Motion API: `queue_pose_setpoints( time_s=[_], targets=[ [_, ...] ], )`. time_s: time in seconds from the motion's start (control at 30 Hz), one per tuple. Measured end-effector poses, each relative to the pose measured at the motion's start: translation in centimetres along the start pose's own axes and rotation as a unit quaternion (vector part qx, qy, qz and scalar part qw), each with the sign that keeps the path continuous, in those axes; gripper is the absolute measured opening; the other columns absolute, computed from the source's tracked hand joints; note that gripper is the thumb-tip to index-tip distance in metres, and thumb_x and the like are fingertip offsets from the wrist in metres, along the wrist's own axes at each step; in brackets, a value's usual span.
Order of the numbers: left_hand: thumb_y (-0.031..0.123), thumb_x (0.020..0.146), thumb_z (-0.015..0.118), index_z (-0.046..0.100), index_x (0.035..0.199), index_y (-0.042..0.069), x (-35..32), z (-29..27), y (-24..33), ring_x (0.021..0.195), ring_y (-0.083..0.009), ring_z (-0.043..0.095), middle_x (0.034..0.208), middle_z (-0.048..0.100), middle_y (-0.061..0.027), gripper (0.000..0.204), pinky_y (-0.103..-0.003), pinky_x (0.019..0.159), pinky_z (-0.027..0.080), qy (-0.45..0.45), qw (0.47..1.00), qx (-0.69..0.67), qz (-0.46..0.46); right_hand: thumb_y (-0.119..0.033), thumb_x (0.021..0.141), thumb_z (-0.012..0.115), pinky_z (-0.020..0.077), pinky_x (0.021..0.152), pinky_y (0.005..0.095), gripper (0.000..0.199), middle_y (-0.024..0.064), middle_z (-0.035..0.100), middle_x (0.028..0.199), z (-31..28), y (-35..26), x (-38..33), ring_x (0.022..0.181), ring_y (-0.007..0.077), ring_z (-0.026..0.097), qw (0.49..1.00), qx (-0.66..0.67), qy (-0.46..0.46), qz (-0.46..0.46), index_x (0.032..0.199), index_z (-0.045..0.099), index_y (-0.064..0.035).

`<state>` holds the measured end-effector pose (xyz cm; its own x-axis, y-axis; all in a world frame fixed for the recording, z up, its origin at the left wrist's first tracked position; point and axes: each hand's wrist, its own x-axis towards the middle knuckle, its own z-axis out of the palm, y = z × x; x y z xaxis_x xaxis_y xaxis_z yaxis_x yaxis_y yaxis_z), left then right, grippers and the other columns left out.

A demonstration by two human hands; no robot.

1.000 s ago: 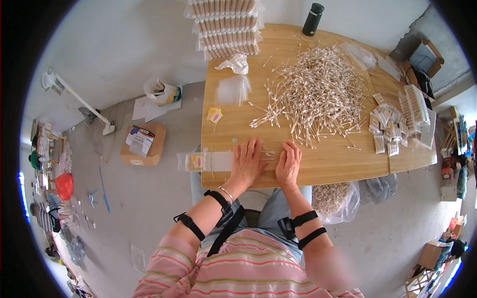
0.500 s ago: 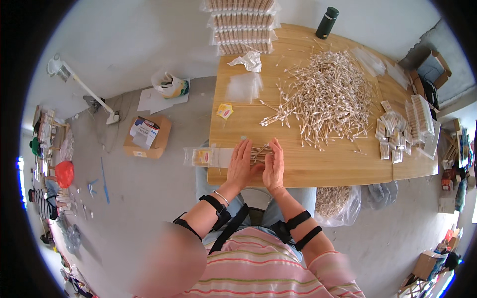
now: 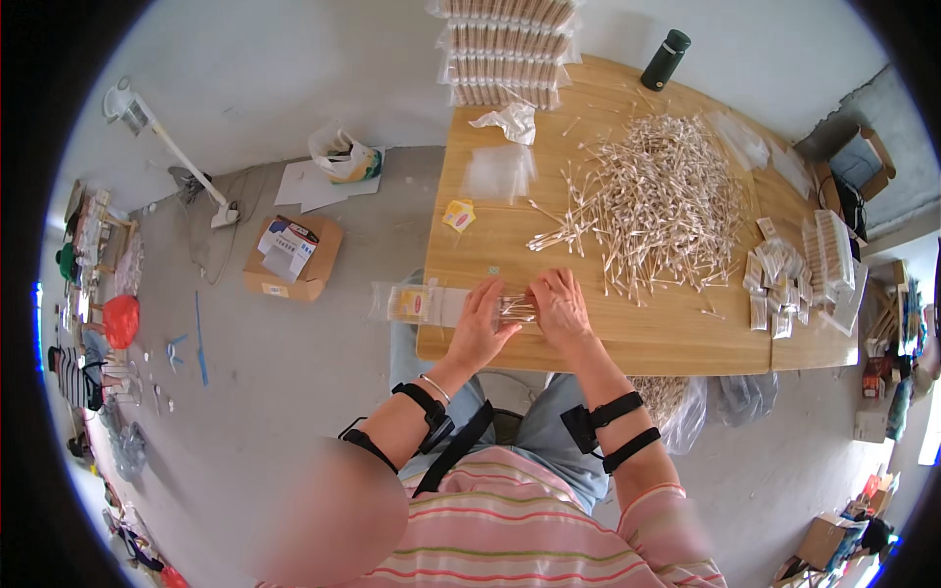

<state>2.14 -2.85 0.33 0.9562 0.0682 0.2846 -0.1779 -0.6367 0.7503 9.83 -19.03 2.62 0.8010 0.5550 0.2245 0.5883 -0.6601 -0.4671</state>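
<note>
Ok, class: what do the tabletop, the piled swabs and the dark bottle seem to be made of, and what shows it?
Tabletop: wood or wood-look laminate, smooth with a slight sheen; pale brown grain shows.
Swabs: probably wooden sticks with matte cotton tips; tan shafts end in white heads.
Bottle: perhaps coated metal, dark green; its smooth body suggests that, but plastic is possible.

The cotton swabs (image 3: 671, 211) were white-tipped and pale tan; the flask (image 3: 666, 61) was dark green, the shirt (image 3: 510, 524) pink-striped.
</note>
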Motion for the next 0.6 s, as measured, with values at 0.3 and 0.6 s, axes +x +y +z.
queue_pose_setpoints(
  time_s=[0.3,0.6],
  targets=[
    [0.009,0.065,0.082,0.041,0.134,0.002,0.0,-0.3,0.1,0.123,-0.0385,0.044,0.135,0.046,-0.0187,0.080,-0.044,0.104,0.038,-0.004,1.000,-0.009,0.005,-0.009,0.080,0.063,0.0426,0.083,0.0435,0.008,0.0086,0.059,0.096,0.0,1.1,0.8,0.098,0.0313,0.051,0.992,0.033,0.059,0.110,0.088,0.063,-0.0090],
    [0.030,0.077,0.074,0.036,0.138,-0.001,-0.6,0.3,1.2,0.135,-0.0352,0.033,0.143,0.039,-0.0183,0.078,-0.048,0.112,0.026,-0.017,0.993,0.103,0.051,-0.002,0.081,0.057,0.0427,0.086,0.0424,0.016,0.0101,0.059,0.099,1.9,0.1,-0.5,0.099,0.0319,0.052,0.988,0.094,0.110,0.056,0.094,0.064,-0.0079]
  ],
)
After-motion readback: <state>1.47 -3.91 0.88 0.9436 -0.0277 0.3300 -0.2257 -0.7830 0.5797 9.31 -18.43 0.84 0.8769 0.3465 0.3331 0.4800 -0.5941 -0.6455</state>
